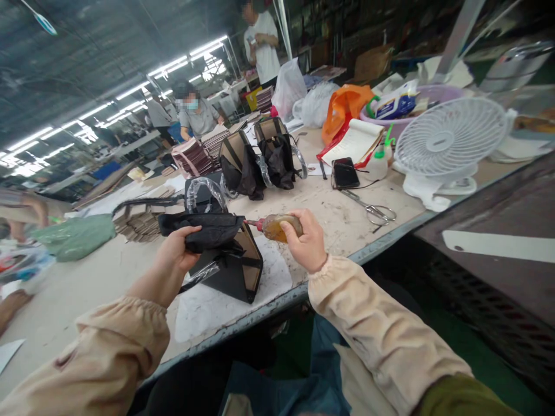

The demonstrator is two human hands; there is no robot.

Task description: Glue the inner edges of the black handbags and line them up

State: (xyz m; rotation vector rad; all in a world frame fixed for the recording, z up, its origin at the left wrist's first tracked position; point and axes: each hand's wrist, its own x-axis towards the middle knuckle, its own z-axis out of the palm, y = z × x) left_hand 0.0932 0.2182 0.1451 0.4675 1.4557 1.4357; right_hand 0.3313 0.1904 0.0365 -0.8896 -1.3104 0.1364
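My left hand [180,254] is closed on the black lining [208,228] of a handbag, thumb on top of the cloth. Below it the stiff black bag body [232,274] rests tilted on a white sheet [277,266], its tan inner side facing right. In my right hand [306,240] is a squeeze bottle [280,227] of amber liquid, gripped around its body. The bottle's red nozzle points left, and its tip is at the right edge of the lining; whether it touches I cannot tell.
Two similar black bags [243,167] stand behind, beside stacked dark panels [195,156]. To the right lie scissors [377,214], a phone [346,173] and a white fan [451,138]. A green plastic bag [76,237] is at left. Co-workers are further back; another person's hand [13,306] shows at far left.
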